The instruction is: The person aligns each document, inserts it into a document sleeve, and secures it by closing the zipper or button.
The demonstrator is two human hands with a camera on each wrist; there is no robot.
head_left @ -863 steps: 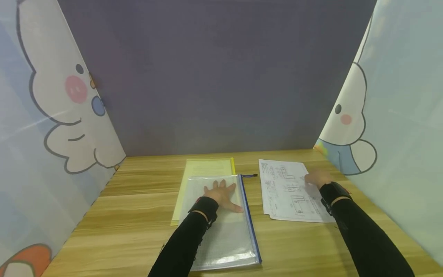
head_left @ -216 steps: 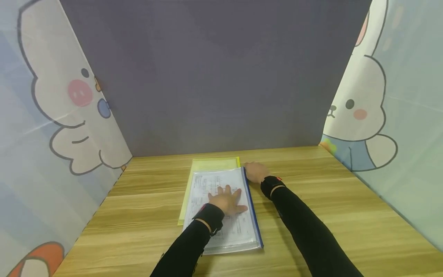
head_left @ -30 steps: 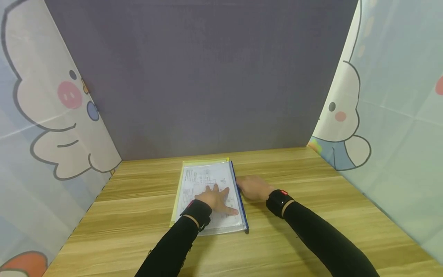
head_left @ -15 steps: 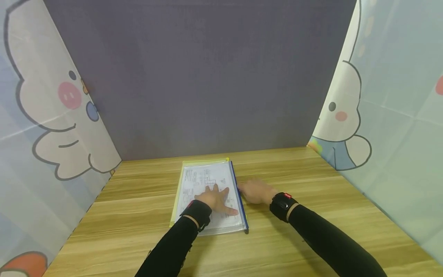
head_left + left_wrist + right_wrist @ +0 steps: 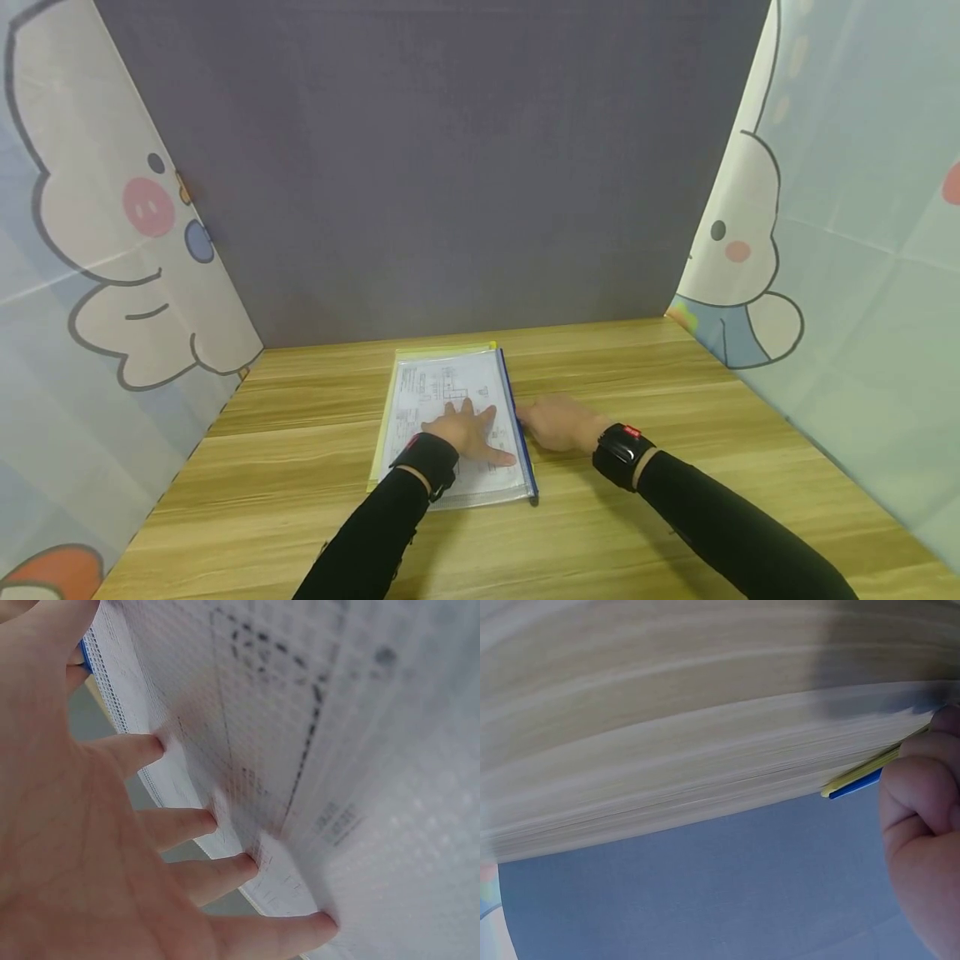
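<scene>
A clear zip pouch (image 5: 435,379) with a blue zip edge (image 5: 507,382) lies flat, printed technical drawings showing through it. Beneath it, a yellow-edged folder (image 5: 382,433) sticks out along the left and top. My left hand (image 5: 463,435) presses on the pouch with fingers spread; in the left wrist view its fingertips (image 5: 322,926) dent the plastic. My right hand (image 5: 558,422) is curled at the pouch's right edge, fingertips right at the blue strip. In the right wrist view, yellow and blue edges (image 5: 855,782) run into its bent fingers, whose tips are partly hidden.
The wooden table (image 5: 300,467) carries the stack near its middle. A dark grey panel (image 5: 465,183) rises along the back edge. Cartoon-printed side screens stand at the left (image 5: 45,333) and right (image 5: 862,358).
Over the last second my right hand has slid down along the blue edge toward me, while my left stays put. Much earlier, the drawings lay loose at the right; they now lie inside the pouch.
</scene>
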